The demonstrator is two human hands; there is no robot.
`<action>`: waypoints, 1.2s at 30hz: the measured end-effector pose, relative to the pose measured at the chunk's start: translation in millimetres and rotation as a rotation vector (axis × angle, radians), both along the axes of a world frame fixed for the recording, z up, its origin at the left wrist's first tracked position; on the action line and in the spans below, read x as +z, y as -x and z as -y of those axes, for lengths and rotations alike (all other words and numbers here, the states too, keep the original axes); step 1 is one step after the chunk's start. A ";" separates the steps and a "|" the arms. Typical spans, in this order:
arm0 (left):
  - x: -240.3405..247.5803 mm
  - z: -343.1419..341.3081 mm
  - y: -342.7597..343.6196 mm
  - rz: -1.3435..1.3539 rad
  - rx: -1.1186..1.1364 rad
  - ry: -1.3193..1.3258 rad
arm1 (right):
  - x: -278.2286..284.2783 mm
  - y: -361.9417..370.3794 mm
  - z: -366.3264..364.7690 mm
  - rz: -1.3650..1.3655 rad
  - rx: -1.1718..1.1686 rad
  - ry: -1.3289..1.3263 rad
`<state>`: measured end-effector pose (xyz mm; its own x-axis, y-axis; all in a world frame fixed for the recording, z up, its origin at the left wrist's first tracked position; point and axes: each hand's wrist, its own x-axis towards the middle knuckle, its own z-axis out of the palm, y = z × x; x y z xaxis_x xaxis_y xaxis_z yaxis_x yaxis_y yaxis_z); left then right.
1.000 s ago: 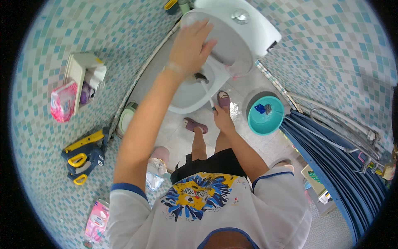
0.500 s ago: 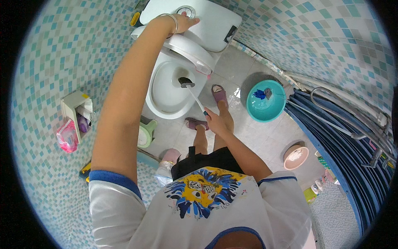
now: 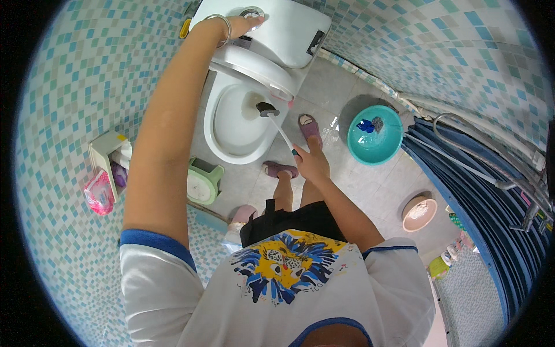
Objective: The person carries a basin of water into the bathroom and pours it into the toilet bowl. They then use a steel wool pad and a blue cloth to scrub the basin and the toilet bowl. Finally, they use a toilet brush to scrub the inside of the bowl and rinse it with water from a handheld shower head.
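My left hand (image 3: 245, 24) reaches far up to the top of the white toilet tank (image 3: 286, 34), its fingers resting on the round chrome flush button (image 3: 252, 12). A bangle circles that wrist. My right hand (image 3: 310, 163) grips the white handle of a toilet brush (image 3: 279, 128); its dark head sits at the rim of the white toilet bowl (image 3: 237, 124). The seat and lid are raised against the tank. My feet in purple slippers stand right of the bowl.
A teal basin (image 3: 374, 136) with a blue cloth sits on the floor to the right. A blue curtain (image 3: 480, 191) and metal pipe lie further right. A green brush holder (image 3: 202, 182) stands left of the bowl; a wall shelf (image 3: 110, 168) holds bottles. A small pink bowl (image 3: 419, 213) lies nearby.
My left hand has slid from the raised lid up to the tank's flush button. The view has dropped toward the bowl. My right hand keeps the brush at the bowl.
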<state>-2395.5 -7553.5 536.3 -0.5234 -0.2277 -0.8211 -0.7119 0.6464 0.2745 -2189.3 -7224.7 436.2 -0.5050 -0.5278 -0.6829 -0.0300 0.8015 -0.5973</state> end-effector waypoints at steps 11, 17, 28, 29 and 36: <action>36.1 -22.0 -1.9 -0.044 -0.129 -0.005 | -56.5 -32.1 -8.7 0.115 -0.117 0.038; -16.9 3.0 -4.7 -0.068 -0.029 0.049 | -55.8 -33.6 -11.1 0.074 -0.052 0.060; -11.2 2.6 -5.4 -0.079 -0.088 0.071 | -27.8 -17.9 -5.5 0.055 -0.146 0.004; -11.8 4.2 -5.9 -0.079 -0.082 0.067 | -29.6 -18.6 -6.3 0.051 -0.150 0.018; -1.8 -2.4 -4.9 -0.034 -0.057 0.072 | -38.8 -18.9 -9.7 0.027 -0.114 0.024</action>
<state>-2390.6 -7551.0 534.4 -0.5648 -0.2541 -0.7851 -0.6643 0.7045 0.2499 -2170.4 -7215.0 397.3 -0.5446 -0.4842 -0.6848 0.0771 0.7841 -0.6158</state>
